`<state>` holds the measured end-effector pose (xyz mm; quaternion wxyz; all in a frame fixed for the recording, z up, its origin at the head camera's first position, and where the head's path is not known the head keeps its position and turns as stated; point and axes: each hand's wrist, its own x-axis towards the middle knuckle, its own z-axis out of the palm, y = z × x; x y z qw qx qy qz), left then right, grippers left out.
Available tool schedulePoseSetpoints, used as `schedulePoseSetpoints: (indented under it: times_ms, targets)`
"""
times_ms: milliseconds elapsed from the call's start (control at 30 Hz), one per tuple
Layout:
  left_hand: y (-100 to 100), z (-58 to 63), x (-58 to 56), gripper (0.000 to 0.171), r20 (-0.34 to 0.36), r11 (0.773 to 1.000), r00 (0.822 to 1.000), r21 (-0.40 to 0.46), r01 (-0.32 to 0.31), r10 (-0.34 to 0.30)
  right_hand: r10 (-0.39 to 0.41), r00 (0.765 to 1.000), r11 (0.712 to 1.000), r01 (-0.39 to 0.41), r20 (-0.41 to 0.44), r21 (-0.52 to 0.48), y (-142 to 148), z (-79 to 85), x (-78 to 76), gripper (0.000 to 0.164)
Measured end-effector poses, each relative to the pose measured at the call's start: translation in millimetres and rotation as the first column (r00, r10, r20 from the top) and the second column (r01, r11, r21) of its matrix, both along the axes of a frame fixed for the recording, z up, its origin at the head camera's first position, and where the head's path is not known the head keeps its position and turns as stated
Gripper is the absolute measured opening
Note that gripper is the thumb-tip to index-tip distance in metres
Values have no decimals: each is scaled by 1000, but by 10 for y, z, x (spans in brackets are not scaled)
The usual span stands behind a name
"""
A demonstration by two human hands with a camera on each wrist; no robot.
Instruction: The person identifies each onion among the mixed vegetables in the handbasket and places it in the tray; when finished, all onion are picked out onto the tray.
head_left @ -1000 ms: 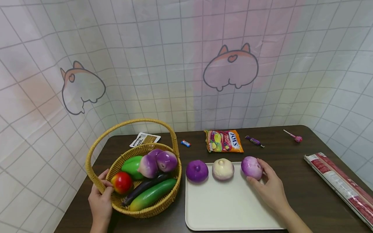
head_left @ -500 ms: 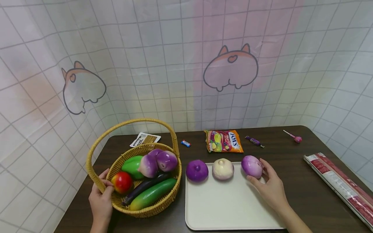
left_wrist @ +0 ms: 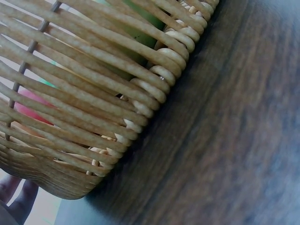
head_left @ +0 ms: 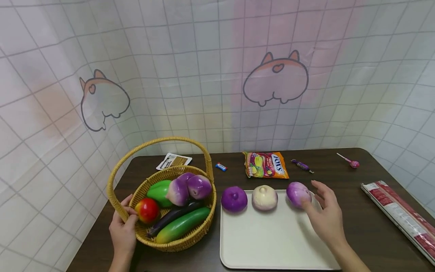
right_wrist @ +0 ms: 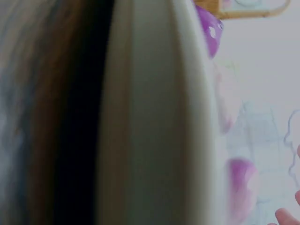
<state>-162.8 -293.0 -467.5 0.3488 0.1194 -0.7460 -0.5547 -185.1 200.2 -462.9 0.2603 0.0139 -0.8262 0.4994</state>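
Observation:
On the left, my left hand (head_left: 124, 230) grips a wicker basket (head_left: 176, 247) where its handle meets the rim; the left wrist view shows the basket's woven side (left_wrist: 89, 93) up close. In it lie a red fruit (head_left: 148, 210), a green vegetable (head_left: 159, 193), several purple-and-white vegetables (head_left: 199, 187), a dark eggplant (head_left: 173, 217) and a cucumber-like green vegetable (head_left: 185, 225). My right hand (head_left: 327, 217) is spread beside a purple onion (head_left: 298, 193) at the tray's back right; its thumb overlaps the onion in the head view. Fingertips (right_wrist: 286, 218) appear apart from the onion (right_wrist: 241, 187) in the right wrist view.
The white tray (head_left: 272, 241) also bears a purple round vegetable (head_left: 234, 199) and a cream one (head_left: 264, 198). Behind are a candy bag (head_left: 266, 165), wrapped candies (head_left: 301, 165), a lollipop (head_left: 353, 163) and a white packet (head_left: 174, 161). A long red-and-white package (head_left: 401, 219) lies right.
My right hand has let go of the onion, its fingers spreading and drawing back to the right. The onion turned slightly on the tray. My left hand keeps its hold; the head view shifted slightly.

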Motion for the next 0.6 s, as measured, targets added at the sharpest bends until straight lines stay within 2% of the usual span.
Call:
schedulePoseSetpoints:
  times_ms: [267, 433, 600]
  targets:
    - [-4, 1, -5, 4, 4, 1000, 1000, 12, -1, 1, 162, 986, 987, -162, -49, 6, -397, 225, -4, 54]
    - [-14, -11, 0, 4, 15, 1000, 1000, 23, -3, 3, 299, 950, 954, -301, -87, -6, -723, 260, -21, 52]
    - [-17, -18, 0, 4, 13, 1000, 1000, 17, -4, 4, 390, 920, 920, -391, -47, -21, -1037, 259, -18, 50]
